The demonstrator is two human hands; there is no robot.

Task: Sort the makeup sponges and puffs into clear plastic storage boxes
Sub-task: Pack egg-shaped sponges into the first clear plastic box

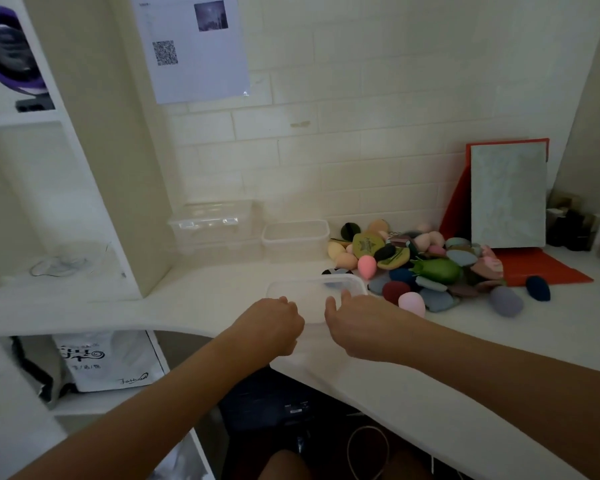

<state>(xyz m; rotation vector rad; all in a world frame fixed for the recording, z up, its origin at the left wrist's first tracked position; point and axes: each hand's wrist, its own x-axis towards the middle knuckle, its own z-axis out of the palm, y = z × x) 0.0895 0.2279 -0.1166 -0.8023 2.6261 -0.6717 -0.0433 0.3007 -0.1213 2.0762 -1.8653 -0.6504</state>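
A clear plastic box (340, 280) lies on the white counter (201, 299) just in front of me. My left hand (274, 323) is curled on its near left edge. Over the near right edge sits my right hand (354, 323), thumb and fingers gripping the rim. Right of the box is a pile of makeup sponges and puffs (430, 265) in several colours, with a pink egg-shaped sponge (412, 303) nearest my right hand. A second clear box (295, 233) stands open against the wall, and beside it a lidded clear box (212, 220).
A grey panel (508, 195) leans on a red board (541, 268) at the back right, with dark bottles (575, 230) beyond. A dark blue sponge (538, 287) lies apart from the pile. White shelves (66, 271) stand left; a bag (108, 362) sits under the counter.
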